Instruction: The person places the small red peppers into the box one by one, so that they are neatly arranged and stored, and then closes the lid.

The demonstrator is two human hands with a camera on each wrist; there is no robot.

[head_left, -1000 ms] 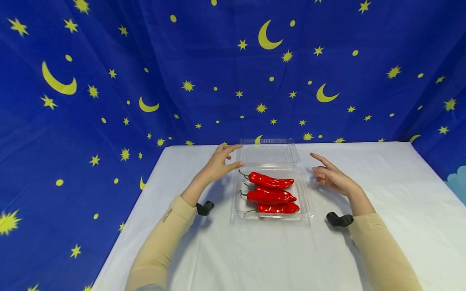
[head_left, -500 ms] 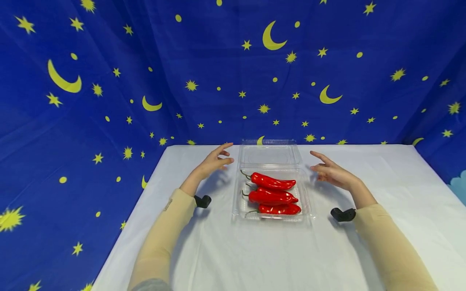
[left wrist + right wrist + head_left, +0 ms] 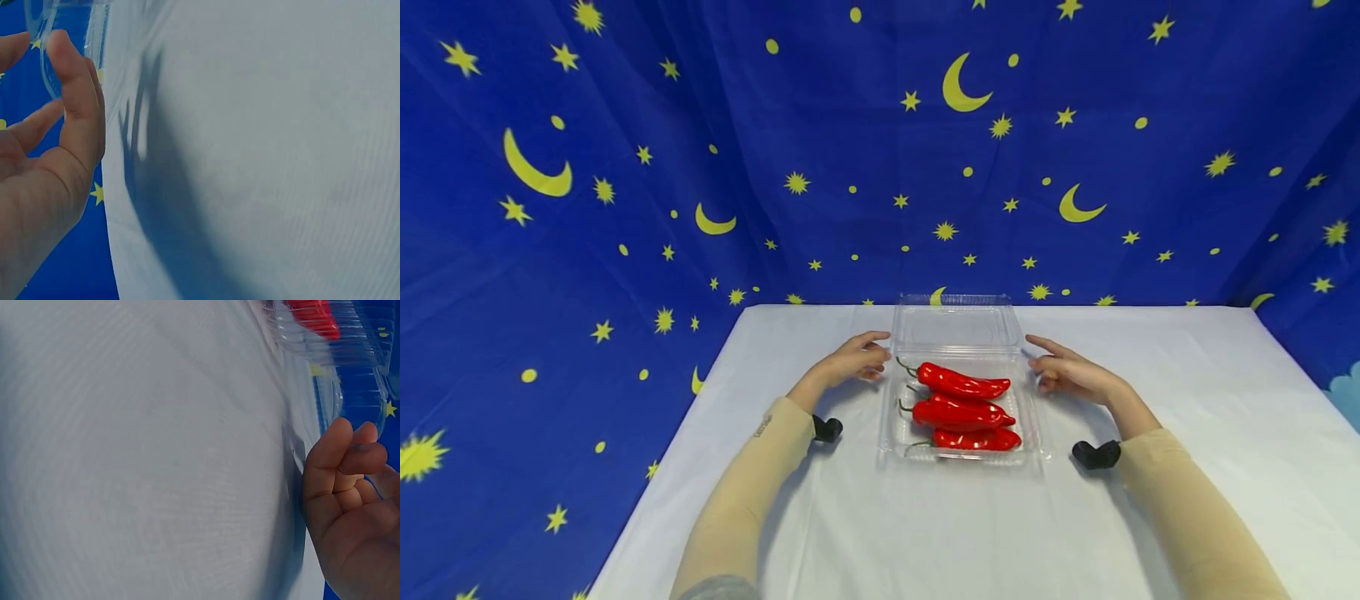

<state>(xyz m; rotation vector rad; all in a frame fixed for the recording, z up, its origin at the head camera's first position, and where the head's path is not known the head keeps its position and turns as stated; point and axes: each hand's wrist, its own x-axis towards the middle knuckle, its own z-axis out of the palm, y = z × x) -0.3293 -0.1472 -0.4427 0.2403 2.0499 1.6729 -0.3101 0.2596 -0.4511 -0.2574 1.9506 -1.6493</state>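
Note:
A clear plastic hinged container lies on the white table with its lid folded back, away from me. Several glossy red peppers with dark green stems rest side by side in its base. At the left side, close to the hinge, is my left hand, index finger pointing toward the container and nothing in its grasp. My right hand mirrors it at the right, index finger extended near the lid's corner, other fingers loosely bent. Whether either fingertip touches the plastic I cannot tell.
The white-covered table runs up to a blue curtain printed with yellow moons and stars, just behind the lid. Another stretch of this curtain hangs along the left side. A black wrist camera sticks out beneath the right wrist.
Both hands first drew outward from the container, the left one further. Since then they have come lower and closer to its sides near the hinge. Peppers and container stay put.

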